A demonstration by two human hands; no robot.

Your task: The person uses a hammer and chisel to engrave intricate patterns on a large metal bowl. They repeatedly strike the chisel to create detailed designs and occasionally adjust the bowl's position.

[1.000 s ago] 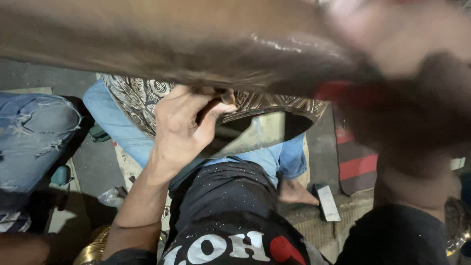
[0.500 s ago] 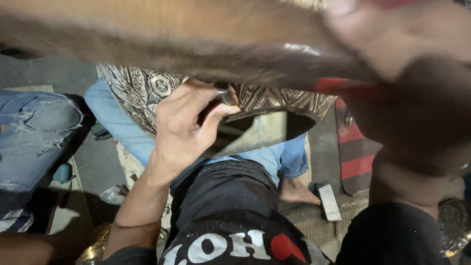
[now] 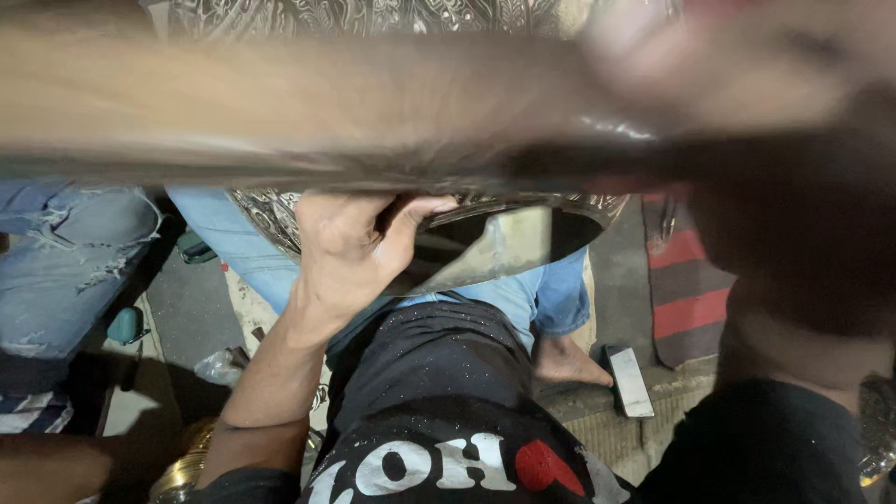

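My left hand (image 3: 355, 247) grips the rim of a large engraved metal vessel (image 3: 271, 219), fingers curled over its edge. The vessel rests over my lap, and its smooth shiny inside (image 3: 504, 247) shows to the right of the hand. Very near the camera, a blurred wooden handle (image 3: 280, 112) runs across the whole upper view. My right hand (image 3: 747, 56) is a blur at the top right and seems closed around that handle. My right forearm (image 3: 803, 271) hides the right side.
A person's legs in torn blue jeans (image 3: 75, 243) are at the left. Another leg in light jeans (image 3: 233, 271) lies under the vessel, with a bare foot (image 3: 569, 359) beside a phone (image 3: 627, 378). A red striped mat (image 3: 686, 299) is at the right, a brass object (image 3: 182, 471) bottom left.
The blurred wooden handle has come lower and fills more of the view. My left hand keeps its grip on the vessel's rim, which has shifted slightly.
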